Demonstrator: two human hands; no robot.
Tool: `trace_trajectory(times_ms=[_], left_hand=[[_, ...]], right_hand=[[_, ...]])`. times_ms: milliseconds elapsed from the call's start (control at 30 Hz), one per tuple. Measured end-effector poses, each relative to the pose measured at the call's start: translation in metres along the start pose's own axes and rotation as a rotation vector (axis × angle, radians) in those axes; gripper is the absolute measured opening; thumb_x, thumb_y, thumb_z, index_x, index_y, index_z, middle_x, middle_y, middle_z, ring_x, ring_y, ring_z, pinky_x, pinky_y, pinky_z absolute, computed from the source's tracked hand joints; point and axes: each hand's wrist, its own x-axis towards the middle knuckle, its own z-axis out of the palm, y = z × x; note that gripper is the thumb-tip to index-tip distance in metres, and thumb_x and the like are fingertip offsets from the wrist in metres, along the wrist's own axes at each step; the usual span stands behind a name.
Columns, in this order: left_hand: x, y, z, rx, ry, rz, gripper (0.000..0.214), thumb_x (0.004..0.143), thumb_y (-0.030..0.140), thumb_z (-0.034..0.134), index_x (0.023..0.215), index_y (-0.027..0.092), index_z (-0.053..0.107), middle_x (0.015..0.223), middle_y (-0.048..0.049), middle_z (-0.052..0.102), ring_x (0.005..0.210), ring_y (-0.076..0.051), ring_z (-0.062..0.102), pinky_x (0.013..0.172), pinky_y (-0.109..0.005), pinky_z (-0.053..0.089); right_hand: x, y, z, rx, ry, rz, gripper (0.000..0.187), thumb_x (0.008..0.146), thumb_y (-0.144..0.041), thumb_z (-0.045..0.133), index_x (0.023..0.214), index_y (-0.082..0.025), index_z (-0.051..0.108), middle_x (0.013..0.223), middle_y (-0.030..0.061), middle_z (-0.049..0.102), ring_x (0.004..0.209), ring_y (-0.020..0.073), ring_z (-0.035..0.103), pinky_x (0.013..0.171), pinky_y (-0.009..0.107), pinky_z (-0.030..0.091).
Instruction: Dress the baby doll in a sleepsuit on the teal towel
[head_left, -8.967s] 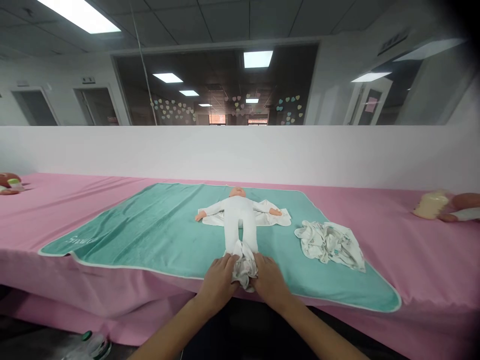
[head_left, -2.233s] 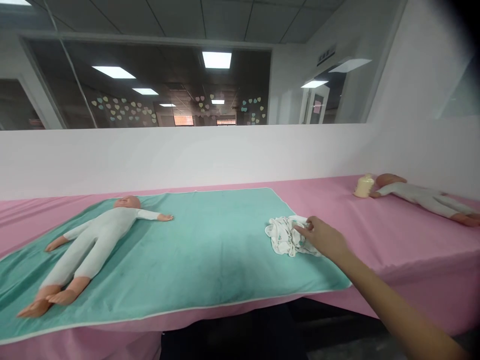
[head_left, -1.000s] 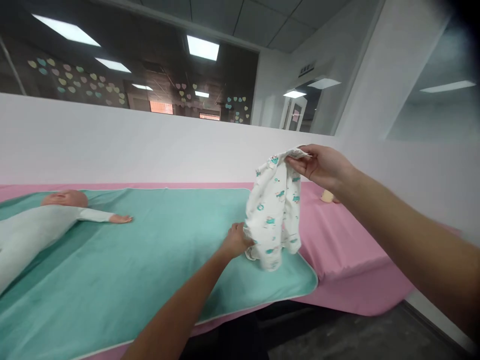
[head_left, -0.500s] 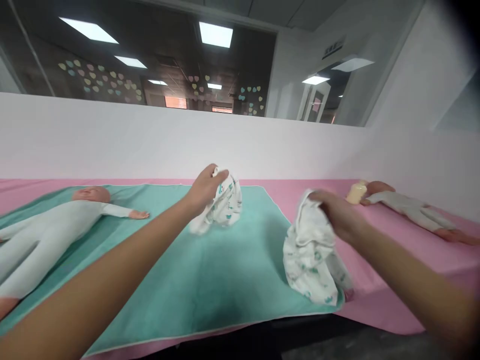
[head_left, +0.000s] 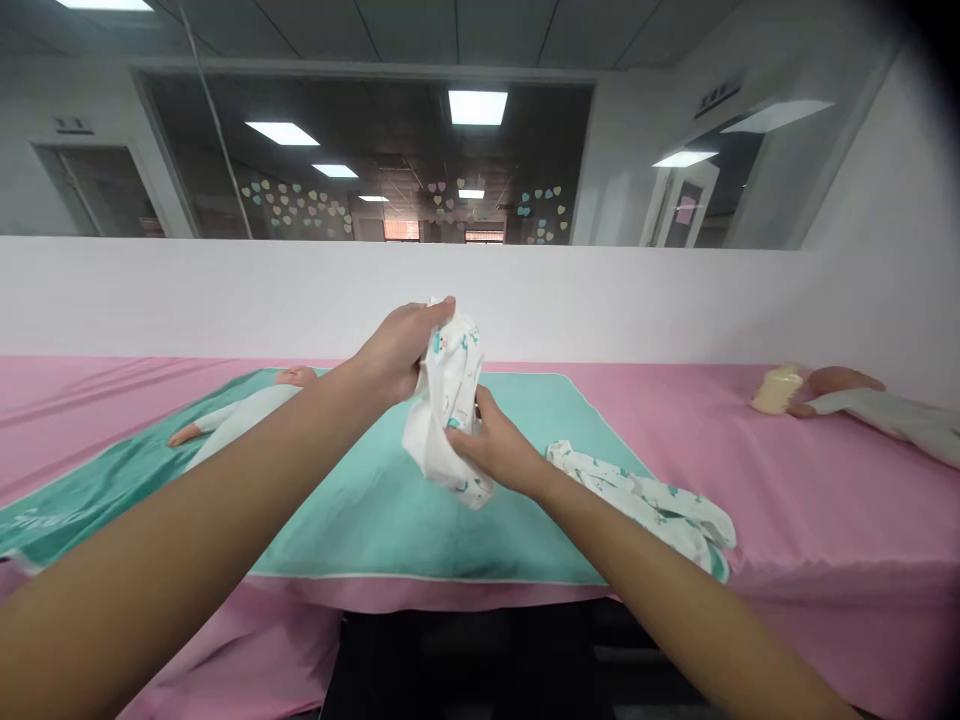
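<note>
A white baby garment [head_left: 452, 375] with a small green print hangs bunched in front of me, above the green towel [head_left: 345, 535]. My left hand [head_left: 397, 350] pinches its upper end, thumb on top. Lower down, my right hand [head_left: 504, 445] grips the garment's right side between thumb and fingers. Its folds hide what kind of garment it is. A second piece of baby clothing [head_left: 645, 498], in the same print, lies crumpled on the towel's right edge, partly behind my right forearm.
On the towel's left lies a baby doll [head_left: 244, 412] in white, partly covered by my left arm. Another doll [head_left: 892, 405] rests at the far right beside a cream-coloured bottle [head_left: 778, 390]. A pink sheet [head_left: 817, 500] covers the table, which meets a white wall [head_left: 600, 305] below a window.
My right hand has let go of the second garment, now lying on the towel, and moved left to grip the first one. The view has turned left and up.
</note>
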Motion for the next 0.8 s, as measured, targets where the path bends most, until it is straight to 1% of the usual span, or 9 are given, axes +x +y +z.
trace_trajectory(times_ms=[100,233,300,367,433,567,633,700,800], left_hand=[[-0.028,0.019,-0.012,0.014,-0.093,-0.025,0.021,0.069,0.019,0.069,0.082,0.016,0.053,0.073,-0.0041,0.058,0.063,-0.015,0.059,0.058,-0.029,0.048],[-0.041,0.039,-0.036,0.073,-0.075,0.052,0.028,0.063,0.001,0.065,0.086,0.015,0.055,0.085,-0.0053,0.059,0.07,-0.014,0.06,0.066,-0.03,0.049],[-0.042,0.044,-0.047,0.09,-0.038,0.103,0.025,0.063,0.0,0.063,0.081,0.015,0.056,0.079,-0.0032,0.058,0.069,-0.013,0.059,0.067,-0.031,0.048],[-0.042,0.044,-0.051,0.104,0.018,0.164,0.022,0.062,0.0,0.063,0.076,0.015,0.055,0.073,-0.0009,0.055,0.068,-0.012,0.059,0.068,-0.031,0.048],[-0.044,0.043,-0.049,0.11,0.069,0.228,0.019,0.062,0.0,0.062,0.072,0.015,0.054,0.07,0.0005,0.054,0.067,-0.012,0.058,0.068,-0.03,0.047],[-0.052,0.04,-0.027,0.095,0.131,0.322,0.016,0.065,0.004,0.061,0.07,0.016,0.051,0.069,0.0009,0.052,0.068,-0.012,0.056,0.065,-0.028,0.046],[-0.056,0.042,-0.017,0.132,0.142,0.353,0.015,0.066,0.005,0.06,0.07,0.017,0.051,0.069,0.0008,0.052,0.069,-0.012,0.055,0.065,-0.028,0.045],[-0.058,0.048,-0.014,0.223,0.17,0.387,0.016,0.066,0.005,0.061,0.07,0.017,0.052,0.071,0.0007,0.052,0.07,-0.012,0.054,0.065,-0.027,0.044],[-0.06,0.057,-0.028,0.411,0.269,0.455,0.019,0.061,0.003,0.064,0.071,0.018,0.056,0.074,0.0003,0.054,0.073,-0.013,0.052,0.065,-0.027,0.041]], right_hand=[[0.005,-0.002,0.009,0.181,-0.079,0.02,0.044,0.077,-0.038,0.057,0.118,-0.024,0.048,0.115,0.0049,0.058,0.097,0.0207,0.058,0.081,0.034,0.047],[0.013,-0.001,-0.011,0.149,-0.143,0.008,0.03,0.08,-0.043,0.051,0.101,-0.022,0.057,0.098,0.0019,0.063,0.088,0.0178,0.059,0.075,0.03,0.046],[0.014,-0.008,-0.021,-0.047,-0.056,0.029,0.029,0.082,-0.046,0.048,0.095,-0.021,0.058,0.093,0.0022,0.062,0.083,0.0173,0.057,0.072,0.031,0.045],[0.009,-0.021,-0.022,-0.241,0.104,-0.024,0.028,0.083,-0.044,0.045,0.093,-0.021,0.057,0.097,0.0035,0.06,0.087,0.018,0.055,0.076,0.033,0.042],[-0.002,-0.038,-0.013,-0.312,0.194,-0.116,0.028,0.084,-0.043,0.044,0.098,-0.022,0.055,0.105,0.0049,0.057,0.095,0.0193,0.052,0.081,0.034,0.04],[-0.023,-0.063,0.021,-0.292,0.086,-0.125,0.04,0.076,-0.045,0.054,0.111,-0.026,0.048,0.107,0.0058,0.056,0.088,0.0216,0.054,0.071,0.034,0.042],[-0.021,-0.066,0.03,-0.282,0.057,-0.095,0.035,0.077,-0.041,0.052,0.108,-0.026,0.049,0.1,0.0046,0.058,0.081,0.021,0.054,0.065,0.032,0.042],[-0.012,-0.064,0.026,-0.266,0.002,-0.1,0.022,0.08,-0.035,0.045,0.098,-0.024,0.051,0.091,0.0024,0.06,0.077,0.0194,0.054,0.062,0.03,0.04],[0.002,-0.063,0.004,-0.324,-0.059,-0.135,0.014,0.079,-0.026,0.039,0.082,-0.021,0.052,0.08,0.0002,0.059,0.072,0.0165,0.052,0.059,0.026,0.037]])
